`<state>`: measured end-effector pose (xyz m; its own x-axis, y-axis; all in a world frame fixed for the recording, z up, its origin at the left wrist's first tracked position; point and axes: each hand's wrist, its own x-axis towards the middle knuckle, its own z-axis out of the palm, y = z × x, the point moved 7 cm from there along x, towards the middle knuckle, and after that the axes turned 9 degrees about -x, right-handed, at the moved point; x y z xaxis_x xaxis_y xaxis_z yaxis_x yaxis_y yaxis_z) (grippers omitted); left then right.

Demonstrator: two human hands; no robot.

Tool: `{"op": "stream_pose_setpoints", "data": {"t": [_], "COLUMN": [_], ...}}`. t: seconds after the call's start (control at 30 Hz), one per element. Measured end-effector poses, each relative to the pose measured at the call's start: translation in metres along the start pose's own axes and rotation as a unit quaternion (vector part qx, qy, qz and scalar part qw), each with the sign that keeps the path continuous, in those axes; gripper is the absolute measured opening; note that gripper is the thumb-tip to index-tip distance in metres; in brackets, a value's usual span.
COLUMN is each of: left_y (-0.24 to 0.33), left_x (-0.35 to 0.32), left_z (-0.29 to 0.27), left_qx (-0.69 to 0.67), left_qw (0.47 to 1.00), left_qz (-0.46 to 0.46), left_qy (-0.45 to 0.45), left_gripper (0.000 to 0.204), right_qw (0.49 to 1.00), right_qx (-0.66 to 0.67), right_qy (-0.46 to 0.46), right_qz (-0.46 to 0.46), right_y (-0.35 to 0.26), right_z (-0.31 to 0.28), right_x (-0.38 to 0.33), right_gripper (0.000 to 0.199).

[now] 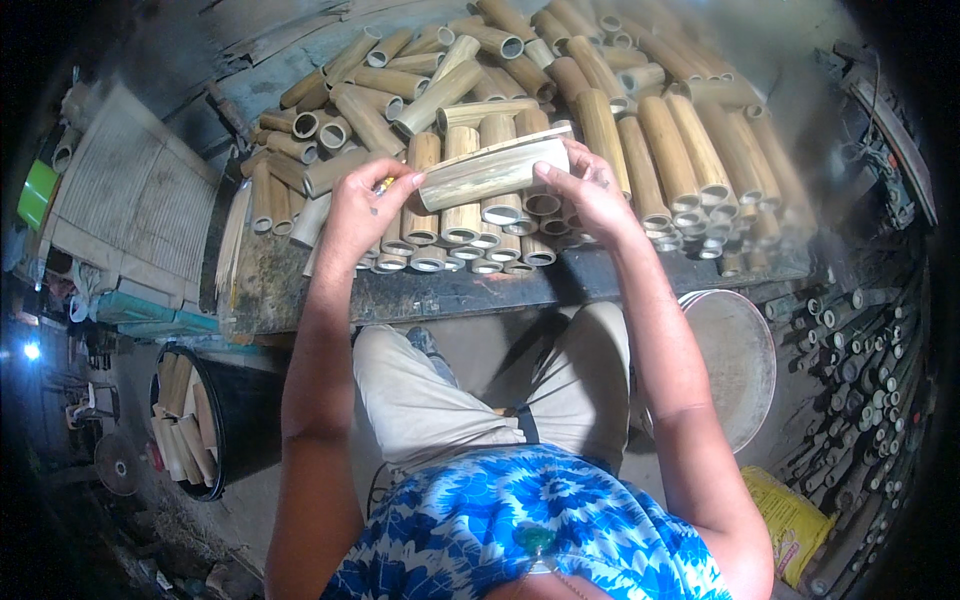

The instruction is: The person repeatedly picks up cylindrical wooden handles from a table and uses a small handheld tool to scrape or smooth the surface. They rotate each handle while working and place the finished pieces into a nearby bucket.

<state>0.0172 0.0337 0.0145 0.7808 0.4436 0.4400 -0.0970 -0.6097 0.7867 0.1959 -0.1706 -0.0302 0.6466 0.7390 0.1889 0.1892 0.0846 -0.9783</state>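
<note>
Between my two hands, above the front of a bamboo pile, is a pale piece of bamboo (485, 180) held almost level, its right end slightly higher. A thin strip runs along its upper edge; whether it is separate I cannot tell. My left hand (358, 208) pinches the left end between thumb and fingers. At the other end, my right hand (598, 195) has its thumb on the near face and its fingers behind, mostly hidden. Just beyond are cut bamboo tubes (600, 125), stacked in layers, many with open ends facing me.
The tubes rest on a dark worktable (450, 295). Left of my legs, a black bin (250, 410) holds split bamboo pieces (185, 430). To the right stand a pale round tub (735, 375), a yellow sack (785, 520) and many stacked bamboo poles (850, 370). A ribbed panel (135, 190) leans at left.
</note>
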Motion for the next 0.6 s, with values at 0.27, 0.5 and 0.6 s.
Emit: {"op": "stream_pose_setpoints", "data": {"t": [0.27,0.5,0.6], "left_y": [0.012,0.012,0.007], "left_x": [0.0,0.002,0.002], "left_z": [-0.002,-0.003,-0.003], "left_qx": [0.047,0.062,0.062], "left_qw": [0.996,0.996,0.997], "left_qz": [0.066,0.057,0.044], "left_qy": [0.026,0.013,0.013], "left_gripper": [0.017,0.018,0.018], "right_qw": [1.0,1.0,0.999], "right_qx": [-0.006,-0.012,0.001], "right_qy": [0.002,0.006,0.011], "right_qz": [0.03,0.014,0.048], "right_y": [0.003,0.005,0.008], "right_z": [0.002,0.002,0.0], "right_x": [0.001,0.002,0.002], "right_gripper": [0.042,0.035,0.035]}}
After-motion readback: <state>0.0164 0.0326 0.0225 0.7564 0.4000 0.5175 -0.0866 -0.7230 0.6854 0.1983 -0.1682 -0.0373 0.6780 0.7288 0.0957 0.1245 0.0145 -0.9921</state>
